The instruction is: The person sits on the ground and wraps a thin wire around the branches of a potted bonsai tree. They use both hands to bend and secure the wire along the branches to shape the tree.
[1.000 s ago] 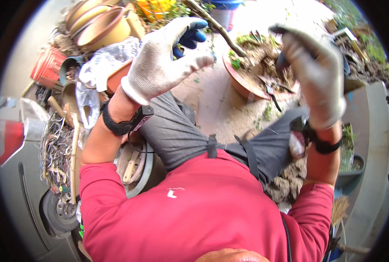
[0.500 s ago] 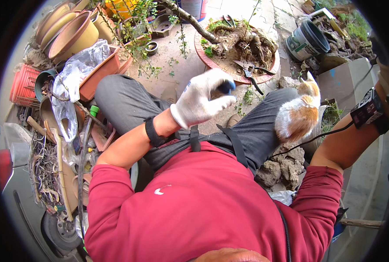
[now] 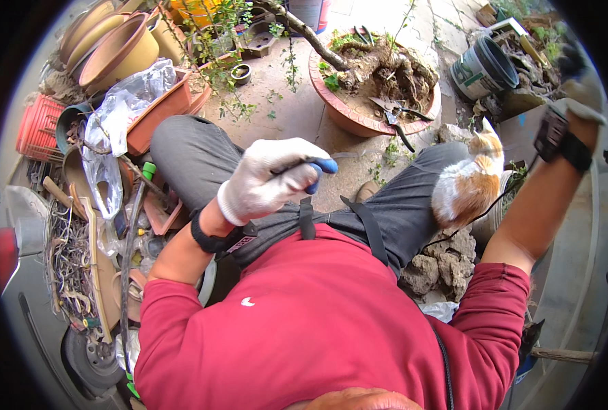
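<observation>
Blue-handled tool (image 3: 321, 171), rigid and probably light, sits clenched in the gloved left hand (image 3: 270, 179) above the lap; the coated handle gives the surest hold. At two o'clock the right hand (image 3: 577, 89) is raised, its grip unreadable. Farther, the clay bonsai pot (image 3: 358, 119).

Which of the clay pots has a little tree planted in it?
The wide shallow terracotta bowl ahead of the knees, holding a gnarled tree and garden shears. The stacked pots at upper left hold no plant.
</observation>
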Available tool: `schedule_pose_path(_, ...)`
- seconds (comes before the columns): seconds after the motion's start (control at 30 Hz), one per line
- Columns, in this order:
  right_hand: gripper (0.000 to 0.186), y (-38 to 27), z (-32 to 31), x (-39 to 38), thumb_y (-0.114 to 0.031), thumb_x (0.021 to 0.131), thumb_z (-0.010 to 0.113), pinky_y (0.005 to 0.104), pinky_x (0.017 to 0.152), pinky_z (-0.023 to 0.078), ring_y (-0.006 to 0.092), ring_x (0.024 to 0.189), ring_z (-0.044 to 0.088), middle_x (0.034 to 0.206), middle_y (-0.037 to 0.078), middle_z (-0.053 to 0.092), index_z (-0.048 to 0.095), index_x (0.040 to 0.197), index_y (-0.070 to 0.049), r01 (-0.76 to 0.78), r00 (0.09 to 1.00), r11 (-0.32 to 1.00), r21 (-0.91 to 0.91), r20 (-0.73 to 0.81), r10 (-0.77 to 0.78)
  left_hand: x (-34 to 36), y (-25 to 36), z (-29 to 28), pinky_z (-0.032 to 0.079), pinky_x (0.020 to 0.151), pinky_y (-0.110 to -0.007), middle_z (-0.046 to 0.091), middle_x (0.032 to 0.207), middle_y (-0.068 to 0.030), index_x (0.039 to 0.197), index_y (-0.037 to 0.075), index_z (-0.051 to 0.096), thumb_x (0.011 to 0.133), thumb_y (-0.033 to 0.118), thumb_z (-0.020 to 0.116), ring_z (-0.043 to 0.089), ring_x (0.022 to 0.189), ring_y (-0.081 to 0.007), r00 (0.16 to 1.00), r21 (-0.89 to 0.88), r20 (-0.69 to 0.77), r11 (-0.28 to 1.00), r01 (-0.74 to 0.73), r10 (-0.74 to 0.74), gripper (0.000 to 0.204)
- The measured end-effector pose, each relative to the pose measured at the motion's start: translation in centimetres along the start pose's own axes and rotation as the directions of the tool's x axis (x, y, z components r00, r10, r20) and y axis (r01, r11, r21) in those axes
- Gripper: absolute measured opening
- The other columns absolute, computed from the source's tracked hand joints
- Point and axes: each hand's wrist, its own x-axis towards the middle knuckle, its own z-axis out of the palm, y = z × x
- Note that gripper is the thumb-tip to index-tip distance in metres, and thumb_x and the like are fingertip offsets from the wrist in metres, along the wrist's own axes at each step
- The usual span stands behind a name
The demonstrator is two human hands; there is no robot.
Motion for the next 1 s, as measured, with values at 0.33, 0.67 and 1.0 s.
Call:
schedule_pose_path(0.33, 0.021, 4.5, 15.6, -10.7, -0.010, 0.087, 0.060, 0.0370, 0.056, 0.057, 0.0252, 0.058, 0.071, 0.070, 0.016, 0.073, 0.075, 0.080, 0.002, -0.417, 0.373, 0.778, -0.471, 0.691, 0.619, 3.2, 8.8, -1.1, 0.031, 0.051, -0.019, 0.057, 0.068, 0.0038, 0.111, -0.002, 0.071, 0.108, 0.034, 0.058, 0.046, 0.056, -0.0008, 0.911, 0.263, -0.366, 0.960, -0.095, 0.191, 0.038)
schedule_pose_path(0.67, 0.057, -7.0, 15.3, -7.5, -0.050, 0.094, 0.063, 0.0433, 0.080, 0.056, 0.0344, 0.089, 0.074, 0.094, 0.025, 0.074, 0.074, 0.103, 0.004, 0.147, 0.586, 0.767, -0.624, 0.680, 0.441, 6.1, 9.5, -4.0, 0.037, 0.054, -0.021, 0.056, 0.069, 0.0040, 0.107, 0.000, 0.072, 0.106, 0.024, 0.057, 0.047, 0.060, -0.0020, 0.960, 0.333, -0.267, 0.927, 0.170, -0.080, 0.028)
schedule_pose_path(1.0, 0.036, -25.0, 13.1, -8.9, -0.036, 0.105, 0.060, 0.0216, 0.059, 0.043, 0.0019, 0.066, 0.053, 0.082, -0.004, 0.062, 0.070, 0.103, -0.002, -0.485, 0.667, 0.715, 0.503, 0.742, -0.069, 12.3, 7.8, -3.7, 0.055, 0.078, -0.042, 0.072, 0.093, -0.0213, 0.107, 0.001, 0.069, 0.094, 0.012, 0.060, 0.071, 0.089, -0.0390, 0.948, 0.671, -0.002, 0.703, -0.234, 0.318, 0.020)
